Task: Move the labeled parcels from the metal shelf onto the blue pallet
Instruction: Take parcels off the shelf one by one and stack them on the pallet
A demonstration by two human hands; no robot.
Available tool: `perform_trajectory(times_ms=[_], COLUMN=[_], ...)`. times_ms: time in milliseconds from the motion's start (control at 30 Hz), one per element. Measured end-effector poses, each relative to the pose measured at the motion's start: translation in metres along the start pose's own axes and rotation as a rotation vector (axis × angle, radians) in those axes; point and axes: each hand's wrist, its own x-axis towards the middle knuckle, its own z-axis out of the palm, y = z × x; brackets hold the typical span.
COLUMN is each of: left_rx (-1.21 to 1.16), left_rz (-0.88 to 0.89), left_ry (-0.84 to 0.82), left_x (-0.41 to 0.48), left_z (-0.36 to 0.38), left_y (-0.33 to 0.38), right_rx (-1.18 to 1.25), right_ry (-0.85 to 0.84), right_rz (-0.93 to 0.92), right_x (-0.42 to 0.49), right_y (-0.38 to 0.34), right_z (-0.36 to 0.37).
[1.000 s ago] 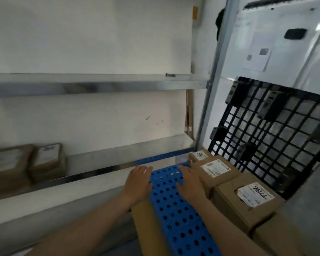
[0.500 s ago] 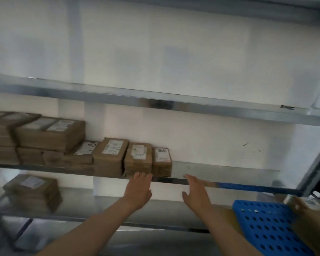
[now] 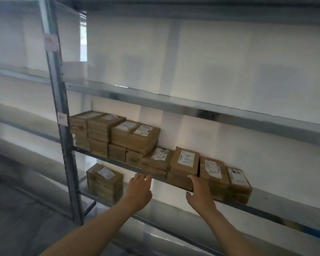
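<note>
Brown cardboard parcels with white labels sit in a row on the middle board of the metal shelf (image 3: pixel 277 206). One parcel (image 3: pixel 183 166) stands in the middle of that row, with two more parcels (image 3: pixel 213 172) to its right. My right hand (image 3: pixel 199 194) reaches up with fingers spread, its fingertips at the front lower edge of the middle parcel. My left hand (image 3: pixel 139 191) is open just below the shelf edge, under another flat parcel (image 3: pixel 156 161). Neither hand holds anything. The blue pallet is out of view.
A taller stack of parcels (image 3: pixel 116 133) fills the left part of the same board. A separate stack (image 3: pixel 104 182) rests on the board below. A grey upright post (image 3: pixel 63 126) stands at the left. The upper boards carry nothing.
My view has swung left from the blue pallet to the shelf. Both hands have risen toward the row of parcels, and the right hand now reaches the middle parcel's front edge.
</note>
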Motion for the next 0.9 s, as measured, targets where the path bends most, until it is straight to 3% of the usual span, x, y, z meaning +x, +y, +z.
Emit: perform_trajectory(times_ms=[400, 600, 900], left_rx=[0.009, -0.005, -0.073], left_rz=[-0.132, -0.072, -0.156], left_ry=[0.052, 0.075, -0.046], left_x=[0.062, 0.138, 0.208], left_z=[-0.012, -0.014, 0.005], left_y=[-0.098, -0.122, -0.147], right_rx=[0.075, 0.045, 0.06], right_ry=[-0.071, -0.064, -0.186], right_rz=[-0.127, -0.081, -0.003], right_x=[0.108, 0.185, 0.244], right_y=[-0.071, -0.073, -0.065], right_z=[0.057, 0.065, 0.091])
